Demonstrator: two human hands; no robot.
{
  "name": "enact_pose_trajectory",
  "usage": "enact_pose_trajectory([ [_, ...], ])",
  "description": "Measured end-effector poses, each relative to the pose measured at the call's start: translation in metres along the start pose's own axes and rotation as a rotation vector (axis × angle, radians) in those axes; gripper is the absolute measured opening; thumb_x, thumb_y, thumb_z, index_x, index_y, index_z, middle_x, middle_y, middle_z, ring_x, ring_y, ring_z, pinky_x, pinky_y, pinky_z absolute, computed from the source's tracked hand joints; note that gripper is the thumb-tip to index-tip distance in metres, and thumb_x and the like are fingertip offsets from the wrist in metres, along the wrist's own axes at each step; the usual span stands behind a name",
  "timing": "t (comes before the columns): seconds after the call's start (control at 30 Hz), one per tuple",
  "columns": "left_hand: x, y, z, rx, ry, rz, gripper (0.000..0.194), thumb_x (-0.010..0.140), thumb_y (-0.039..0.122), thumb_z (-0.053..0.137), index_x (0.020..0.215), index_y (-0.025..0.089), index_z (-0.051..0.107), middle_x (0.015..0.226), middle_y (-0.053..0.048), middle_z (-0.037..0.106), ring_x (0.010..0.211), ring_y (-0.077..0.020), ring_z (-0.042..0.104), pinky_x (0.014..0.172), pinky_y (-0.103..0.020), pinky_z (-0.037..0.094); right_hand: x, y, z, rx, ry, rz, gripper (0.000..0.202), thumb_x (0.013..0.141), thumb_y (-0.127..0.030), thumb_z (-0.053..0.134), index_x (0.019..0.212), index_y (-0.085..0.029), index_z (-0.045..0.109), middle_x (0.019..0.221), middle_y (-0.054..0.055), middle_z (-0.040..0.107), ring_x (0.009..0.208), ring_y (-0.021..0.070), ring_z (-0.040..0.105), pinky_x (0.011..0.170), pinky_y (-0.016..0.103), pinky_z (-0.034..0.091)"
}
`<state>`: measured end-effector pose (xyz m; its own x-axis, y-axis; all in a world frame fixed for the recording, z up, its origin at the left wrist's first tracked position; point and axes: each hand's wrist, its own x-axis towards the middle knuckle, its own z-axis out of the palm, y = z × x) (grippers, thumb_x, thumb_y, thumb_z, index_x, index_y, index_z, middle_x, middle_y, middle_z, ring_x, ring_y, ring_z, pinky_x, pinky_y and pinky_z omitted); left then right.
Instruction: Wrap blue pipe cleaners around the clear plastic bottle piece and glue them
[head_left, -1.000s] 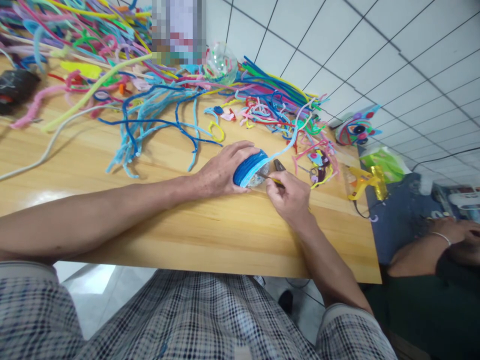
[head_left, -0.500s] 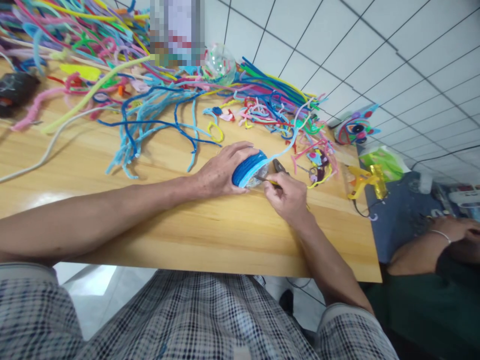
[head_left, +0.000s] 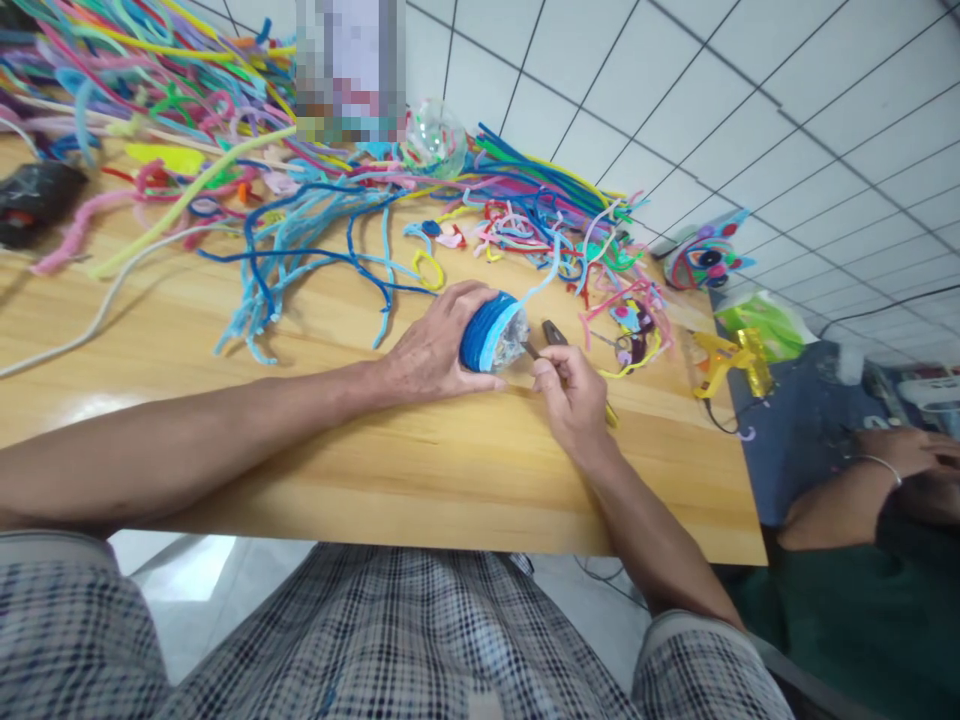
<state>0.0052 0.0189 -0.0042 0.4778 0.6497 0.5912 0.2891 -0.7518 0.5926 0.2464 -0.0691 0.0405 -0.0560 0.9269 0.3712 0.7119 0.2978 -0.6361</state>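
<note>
A clear round ball [head_left: 512,340], wrapped on its left side with dark blue and light blue pipe cleaners [head_left: 480,335], rests in my left hand [head_left: 431,345], fingers over the top and thumb below. One loose light blue pipe cleaner end [head_left: 546,280] sticks up from it to the right. My right hand [head_left: 574,395] pinches a thin dark tool [head_left: 531,350], its tip at the ball's bare right side; the tool's exact kind is unclear. Partly hidden by that hand lie pliers [head_left: 553,332] with dark jaws and a yellow handle.
Light blue pipe cleaners [head_left: 289,240] and colourful scraps [head_left: 517,230] spread along the table's back. Another clear ball [head_left: 433,140] stands there. To the right are a decorated face-like piece [head_left: 709,255], a yellow glue gun [head_left: 720,365] and another person's arm [head_left: 832,490].
The ball has turned a little, showing more of its clear side. Its loose light blue end has swung left. The tool tip has drawn back slightly toward the ball's right edge.
</note>
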Motion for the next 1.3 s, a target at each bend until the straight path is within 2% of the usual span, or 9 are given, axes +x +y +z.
enact_pose_trajectory([
  [0.1,-0.001,0.003,0.0,0.037,0.019,0.004,0.102,0.081,0.057,0.093,0.161,0.019,0.042,0.163,-0.026,0.053,0.157,-0.0447,0.053,0.129,-0.068,0.046,-0.003,-0.005,0.001,0.005,0.043,-0.014,0.025,0.111,-0.048,0.056,0.112,-0.026,0.067,0.094,0.003,0.079,0.084,0.0211,0.075,0.079,0.035,0.056],
  [0.17,-0.002,0.001,0.0,0.048,0.056,0.04,0.101,0.081,0.057,0.093,0.159,0.019,0.042,0.161,-0.025,0.056,0.154,-0.0457,0.055,0.127,-0.069,0.048,-0.004,-0.011,0.0,0.016,0.02,-0.014,0.028,0.112,-0.049,0.053,0.114,-0.026,0.068,0.097,0.004,0.08,0.087,0.0216,0.075,0.082,0.035,0.057],
  [0.33,-0.002,0.0,-0.001,0.08,0.088,0.022,0.111,0.075,0.067,0.096,0.163,0.026,0.041,0.153,-0.02,0.06,0.143,-0.0436,0.062,0.121,-0.066,0.055,-0.006,-0.019,0.002,0.088,-0.152,0.052,0.031,0.111,-0.051,0.054,0.106,-0.025,0.07,0.089,0.001,0.073,0.079,0.0181,0.065,0.074,0.031,0.05],
  [0.47,-0.002,0.009,-0.003,0.094,0.058,0.001,0.107,0.079,0.068,0.093,0.162,0.023,0.042,0.152,-0.022,0.057,0.146,-0.0436,0.059,0.121,-0.067,0.054,-0.005,-0.014,0.008,0.22,-0.303,0.149,0.033,0.106,-0.056,0.064,0.094,-0.025,0.066,0.071,-0.006,0.055,0.064,0.0136,0.049,0.062,0.027,0.038],
  [0.6,-0.002,0.014,-0.004,0.073,0.019,0.002,0.094,0.087,0.062,0.089,0.16,0.023,0.043,0.159,-0.023,0.053,0.155,-0.0429,0.051,0.126,-0.066,0.051,-0.003,-0.016,0.008,0.256,-0.307,0.162,0.032,0.105,-0.055,0.063,0.095,-0.025,0.065,0.074,-0.005,0.056,0.067,0.0139,0.05,0.063,0.027,0.038],
  [0.7,-0.002,0.011,-0.004,0.038,0.003,0.012,0.097,0.087,0.064,0.089,0.161,0.023,0.043,0.159,-0.023,0.056,0.155,-0.0429,0.053,0.128,-0.067,0.048,-0.002,-0.021,0.003,0.205,-0.301,0.111,0.031,0.108,-0.051,0.057,0.094,-0.025,0.063,0.077,-0.004,0.059,0.071,0.015,0.053,0.067,0.028,0.04],
  [0.9,-0.001,0.003,-0.003,0.024,0.014,0.013,0.105,0.08,0.078,0.088,0.159,0.023,0.046,0.156,-0.022,0.059,0.15,-0.0423,0.057,0.127,-0.067,0.049,0.001,-0.025,-0.001,0.147,-0.362,0.069,0.033,0.109,-0.045,0.051,0.083,-0.025,0.052,0.072,-0.005,0.049,0.067,0.0143,0.048,0.066,0.029,0.036],
  [1.17,-0.002,0.008,-0.007,0.04,-0.021,0.043,0.097,0.09,0.077,0.078,0.162,0.022,0.042,0.157,-0.024,0.056,0.152,-0.042,0.054,0.127,-0.068,0.048,0.003,-0.023,0.002,0.199,-0.386,0.091,0.037,0.11,-0.05,0.049,0.082,-0.026,0.048,0.073,-0.005,0.051,0.07,0.0145,0.047,0.066,0.029,0.037],
  [1.3,-0.003,0.008,-0.007,0.049,-0.02,0.045,0.098,0.091,0.079,0.076,0.163,0.023,0.041,0.157,-0.024,0.055,0.152,-0.0417,0.054,0.126,-0.069,0.048,0.003,-0.024,0.0,0.19,-0.404,0.105,0.041,0.11,-0.052,0.05,0.08,-0.026,0.046,0.072,-0.005,0.047,0.069,0.0146,0.046,0.065,0.029,0.035],
])
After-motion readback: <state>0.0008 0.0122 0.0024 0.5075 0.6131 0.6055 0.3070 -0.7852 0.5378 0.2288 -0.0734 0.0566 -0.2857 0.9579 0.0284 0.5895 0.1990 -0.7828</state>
